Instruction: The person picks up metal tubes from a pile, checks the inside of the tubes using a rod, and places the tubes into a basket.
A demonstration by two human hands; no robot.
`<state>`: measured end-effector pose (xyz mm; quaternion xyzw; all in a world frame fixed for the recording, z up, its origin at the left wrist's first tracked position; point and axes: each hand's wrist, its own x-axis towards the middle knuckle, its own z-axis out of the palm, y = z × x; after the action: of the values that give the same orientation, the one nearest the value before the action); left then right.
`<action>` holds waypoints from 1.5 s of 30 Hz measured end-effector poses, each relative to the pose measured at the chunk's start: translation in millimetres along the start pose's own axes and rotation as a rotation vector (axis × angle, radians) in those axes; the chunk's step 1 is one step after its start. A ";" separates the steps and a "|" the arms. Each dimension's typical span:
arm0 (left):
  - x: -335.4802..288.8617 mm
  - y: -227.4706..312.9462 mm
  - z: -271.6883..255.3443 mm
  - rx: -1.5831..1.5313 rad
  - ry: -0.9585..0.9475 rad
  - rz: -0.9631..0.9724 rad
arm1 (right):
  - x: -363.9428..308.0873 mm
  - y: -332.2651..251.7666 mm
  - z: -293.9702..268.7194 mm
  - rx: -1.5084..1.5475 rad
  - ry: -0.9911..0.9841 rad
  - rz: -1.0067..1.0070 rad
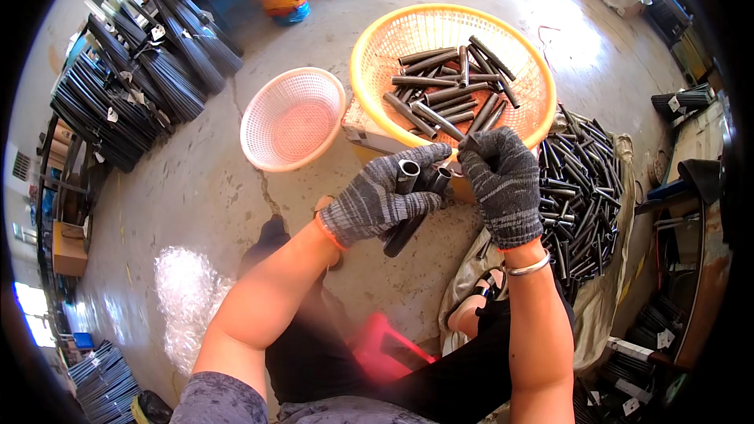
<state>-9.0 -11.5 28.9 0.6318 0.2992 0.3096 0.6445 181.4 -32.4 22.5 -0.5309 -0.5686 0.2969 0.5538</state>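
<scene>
1. The camera sits on the person's head, on the left of a pair, facing down and forward over the lap (pixel 314 345).
2. It is near the left hand (pixel 373 200) and right hand (pixel 503 188), which show around mid-picture.
3. The yellow basket (pixel 355 71) lies farther out, seen from above at a slant.
4. The wide fisheye lens takes in much floor (pixel 212 204), bending straight edges toward its dark rim.

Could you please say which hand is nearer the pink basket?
Left: in the picture, the left hand is below and right of the pink basket; the right hand is farther right.
</scene>
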 end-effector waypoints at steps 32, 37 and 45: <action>2.7 -39.7 -8.0 0.505 0.022 0.027 | -20.2 -19.8 18.0 -0.001 -0.304 -0.251; 1.8 -18.9 0.5 0.338 -0.007 -0.048 | -22.5 -30.7 14.1 -0.054 -0.330 -0.050; -2.1 9.6 -14.6 -0.323 -0.105 -0.348 | -12.6 -5.6 -9.4 0.129 -0.253 -0.037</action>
<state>-21.8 -3.8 38.1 0.4748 0.3164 0.2044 0.7955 186.6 -48.0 25.7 -0.4417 -0.6233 0.3872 0.5162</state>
